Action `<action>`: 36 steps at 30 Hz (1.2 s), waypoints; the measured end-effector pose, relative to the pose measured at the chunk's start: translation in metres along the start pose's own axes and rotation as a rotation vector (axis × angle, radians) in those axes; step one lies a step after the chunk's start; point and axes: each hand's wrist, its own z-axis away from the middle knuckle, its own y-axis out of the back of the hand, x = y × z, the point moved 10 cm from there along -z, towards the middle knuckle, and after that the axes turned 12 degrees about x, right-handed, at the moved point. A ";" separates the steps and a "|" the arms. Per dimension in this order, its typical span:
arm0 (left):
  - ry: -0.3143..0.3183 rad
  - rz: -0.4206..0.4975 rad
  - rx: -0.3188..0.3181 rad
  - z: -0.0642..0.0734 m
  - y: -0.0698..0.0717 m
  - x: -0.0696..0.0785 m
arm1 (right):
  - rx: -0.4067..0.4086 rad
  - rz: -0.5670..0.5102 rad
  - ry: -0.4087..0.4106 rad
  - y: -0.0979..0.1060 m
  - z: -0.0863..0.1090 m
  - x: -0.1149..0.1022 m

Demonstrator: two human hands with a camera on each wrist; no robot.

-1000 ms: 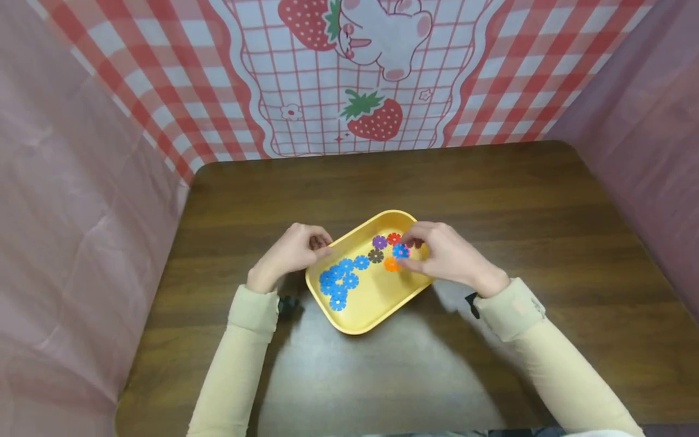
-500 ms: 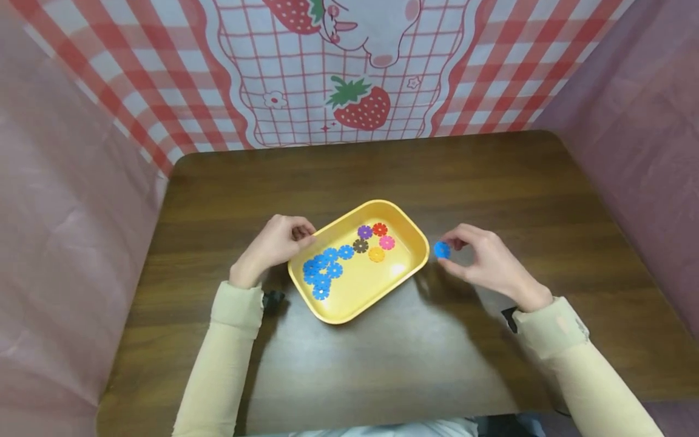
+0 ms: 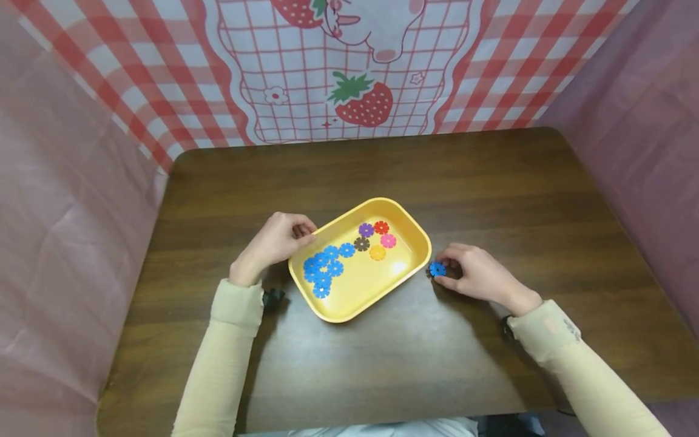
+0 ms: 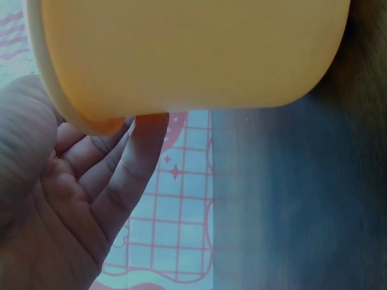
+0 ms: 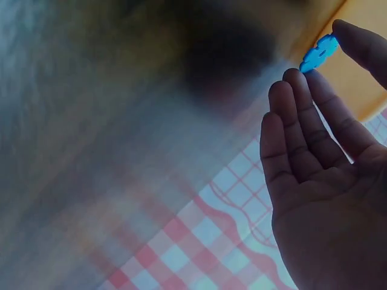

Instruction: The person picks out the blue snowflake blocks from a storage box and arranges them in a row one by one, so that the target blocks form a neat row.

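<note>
Five non-blue discs (image 3: 366, 230) and several blue ones (image 3: 322, 260) share one tray (image 3: 366, 288), left hand (image 3: 275, 240) gripping it, right hand (image 3: 483, 276) pinching one blue disc (image 3: 437, 269).

Both arms (image 3: 221, 364) reach forward, apart. The left hand (image 3: 273, 244) grips, thumb opposite fingers (image 4: 124, 172). The right hand (image 3: 485, 276) pinches between thumb and forefinger (image 5: 334, 112).

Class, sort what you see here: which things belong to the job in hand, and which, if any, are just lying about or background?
Seem to belong:
right hand, pinching a blue disc
left hand, gripping the yellow tray
the tray's blue pieces, plus purple disc, red disc, pink disc, brown disc, orange disc

Seem only background:
table
strawberry-print cloth
pink side curtains
</note>
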 end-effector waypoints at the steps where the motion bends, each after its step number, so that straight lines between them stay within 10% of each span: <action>1: -0.007 0.001 0.000 0.000 0.000 0.000 | -0.006 0.004 -0.003 -0.002 0.001 0.000; 18: -0.034 0.017 -0.011 0.001 -0.006 0.001 | 0.061 -0.004 -0.020 0.019 0.001 -0.001; 27: -0.022 -0.004 -0.010 -0.004 -0.004 0.000 | 0.213 0.000 0.027 0.074 -0.041 -0.024; 36: 0.014 -0.022 -0.020 -0.001 -0.003 -0.006 | 0.068 -0.086 0.032 0.038 -0.099 -0.060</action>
